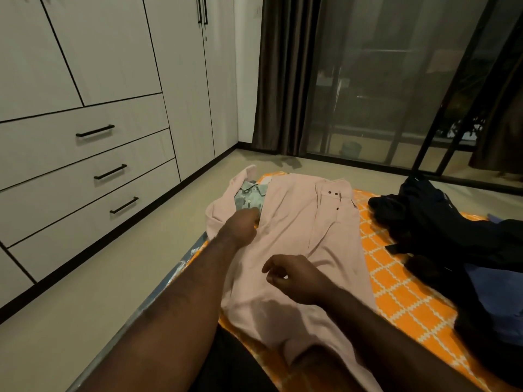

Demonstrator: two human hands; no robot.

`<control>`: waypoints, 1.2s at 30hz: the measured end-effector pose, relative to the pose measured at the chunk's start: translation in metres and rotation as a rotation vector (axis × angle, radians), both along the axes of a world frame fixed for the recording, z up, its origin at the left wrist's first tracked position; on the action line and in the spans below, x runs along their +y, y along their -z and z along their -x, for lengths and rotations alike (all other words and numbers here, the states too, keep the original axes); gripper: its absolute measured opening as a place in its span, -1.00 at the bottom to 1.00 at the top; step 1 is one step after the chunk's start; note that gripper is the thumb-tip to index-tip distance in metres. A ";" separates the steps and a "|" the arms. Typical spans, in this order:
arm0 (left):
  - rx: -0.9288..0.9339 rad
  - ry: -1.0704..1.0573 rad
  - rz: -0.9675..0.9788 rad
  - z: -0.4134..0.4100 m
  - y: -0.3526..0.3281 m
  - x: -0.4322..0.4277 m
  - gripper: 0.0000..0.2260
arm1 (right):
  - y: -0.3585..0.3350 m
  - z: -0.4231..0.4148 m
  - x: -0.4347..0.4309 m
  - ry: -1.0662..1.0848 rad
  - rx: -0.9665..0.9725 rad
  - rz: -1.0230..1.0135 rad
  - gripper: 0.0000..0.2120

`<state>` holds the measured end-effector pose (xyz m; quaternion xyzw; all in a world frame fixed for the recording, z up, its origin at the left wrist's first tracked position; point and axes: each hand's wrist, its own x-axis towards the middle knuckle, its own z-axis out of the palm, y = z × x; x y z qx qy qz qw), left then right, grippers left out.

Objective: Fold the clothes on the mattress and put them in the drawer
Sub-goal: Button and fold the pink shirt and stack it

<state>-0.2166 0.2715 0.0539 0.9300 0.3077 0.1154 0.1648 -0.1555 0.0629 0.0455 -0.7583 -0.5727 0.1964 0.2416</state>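
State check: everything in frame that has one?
pink shirt: spread on mattress, partly folded
green shirt: folded
dark clothes: unfolded heap
drawers: all three shut
left hand: grips pink shirt
right hand: loosely curled, holding nothing

Your L arm's stretched fwd w/ the left hand [244,226] knuckles-up, fingers curled on the pink shirt [305,222] edge, while your R forearm comes in from lower right, right hand [294,278] loosely curled, palm down, holding nothing.
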 end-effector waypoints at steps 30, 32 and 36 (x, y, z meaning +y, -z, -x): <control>0.005 -0.523 0.377 -0.047 0.025 0.040 -0.65 | 0.028 -0.093 0.187 0.666 0.245 -0.139 -0.83; 0.005 -0.500 0.392 -0.046 0.023 0.041 -0.63 | 0.031 -0.094 0.193 0.683 0.315 -0.150 -0.83; 0.033 -0.408 0.415 -0.045 0.017 0.046 -0.62 | 0.024 -0.090 0.198 0.731 0.454 -0.153 -0.75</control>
